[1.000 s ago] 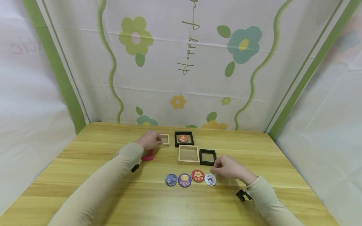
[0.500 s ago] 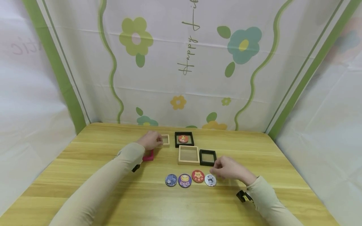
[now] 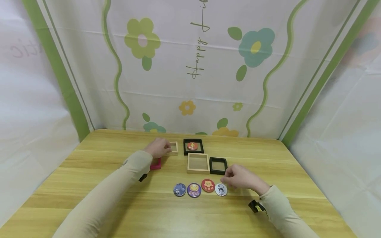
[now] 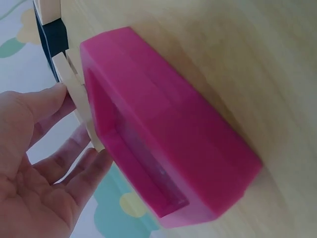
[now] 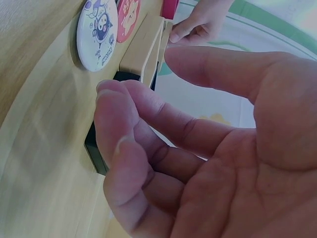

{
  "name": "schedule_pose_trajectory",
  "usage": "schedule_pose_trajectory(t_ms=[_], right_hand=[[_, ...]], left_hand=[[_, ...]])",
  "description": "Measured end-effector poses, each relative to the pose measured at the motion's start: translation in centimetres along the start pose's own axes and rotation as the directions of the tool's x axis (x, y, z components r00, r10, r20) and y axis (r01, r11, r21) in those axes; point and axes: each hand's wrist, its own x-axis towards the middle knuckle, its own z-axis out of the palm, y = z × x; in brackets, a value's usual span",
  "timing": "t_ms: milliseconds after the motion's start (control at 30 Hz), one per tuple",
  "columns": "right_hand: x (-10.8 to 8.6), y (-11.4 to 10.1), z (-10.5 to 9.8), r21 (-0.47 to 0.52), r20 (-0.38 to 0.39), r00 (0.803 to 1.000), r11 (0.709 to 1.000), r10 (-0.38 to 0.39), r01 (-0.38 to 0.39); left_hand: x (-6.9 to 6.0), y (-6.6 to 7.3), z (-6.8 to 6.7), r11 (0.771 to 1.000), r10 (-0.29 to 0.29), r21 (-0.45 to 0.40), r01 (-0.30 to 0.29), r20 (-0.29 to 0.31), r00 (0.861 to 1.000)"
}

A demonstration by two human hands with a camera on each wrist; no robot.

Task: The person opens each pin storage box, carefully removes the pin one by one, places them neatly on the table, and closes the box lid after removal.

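Note:
At the back left, my left hand (image 3: pixel 157 147) holds a small light-wood frame (image 3: pixel 175 152) by its edges, thumb on one side and fingers on the other. Just in front of that hand lies a pink frame (image 4: pixel 168 114), large in the left wrist view. My right hand (image 3: pixel 241 177) hovers with loosely curled fingers and nothing in its grasp. Nearest to it are a white round badge (image 3: pixel 221 189) and a small black frame (image 3: pixel 218 172). A red badge (image 3: pixel 208 185), a purple badge (image 3: pixel 194 190) and a dark blue badge (image 3: pixel 180 190) continue the row leftward.
A larger light-wood frame (image 3: pixel 198 171) sits left of the small black one. Behind it, a bigger black frame (image 3: pixel 193 153) has an orange-red badge (image 3: pixel 192 146) inside. The wooden table (image 3: pixel 190 218) ends at a flowered cloth (image 3: pixel 169 86).

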Motion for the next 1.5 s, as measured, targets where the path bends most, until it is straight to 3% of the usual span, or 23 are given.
schedule_pose_trajectory(t_ms=[200,433,700,900,1067,1200,1333,1500], right_hand=[[0.0,0.0,0.0,-0.004,0.000,1.000,1.000,-0.007,0.007],[-0.1,-0.1,0.0,0.003,0.003,1.000,1.000,-0.016,0.016],[-0.2,-0.3,-0.1,0.010,0.002,1.000,1.000,0.006,-0.007],[-0.2,-0.2,-0.2,0.002,-0.005,1.000,1.000,0.002,-0.001],[-0.2,-0.2,-0.1,0.001,0.000,1.000,1.000,-0.012,0.012],[-0.1,-0.2,0.0,0.012,0.007,1.000,1.000,-0.027,0.027],[-0.3,-0.2,0.0,0.037,0.012,0.999,0.999,-0.031,0.030],[0.1,-0.7,-0.8,0.033,-0.015,0.998,0.998,-0.057,0.058]], left_hand=[[-0.2,0.1,0.0,0.999,-0.043,-0.027,0.042,-0.037,0.998],[-0.1,0.1,-0.1,0.998,-0.065,-0.022,0.065,-0.010,0.998],[-0.5,0.3,-0.3,0.999,-0.010,0.050,0.010,0.017,1.000],[-1.7,1.5,-1.7,0.997,0.058,0.039,-0.060,0.035,0.998],[-3.5,3.0,-3.2,0.983,0.153,0.097,-0.157,0.048,0.987],[-5.7,4.1,-3.8,0.966,0.191,0.163,-0.200,0.069,0.979],[-8.1,4.7,-3.8,0.958,0.214,0.177,-0.224,0.072,0.974],[-10.7,4.6,-3.6,0.977,0.207,0.070,-0.204,-0.033,0.978]])
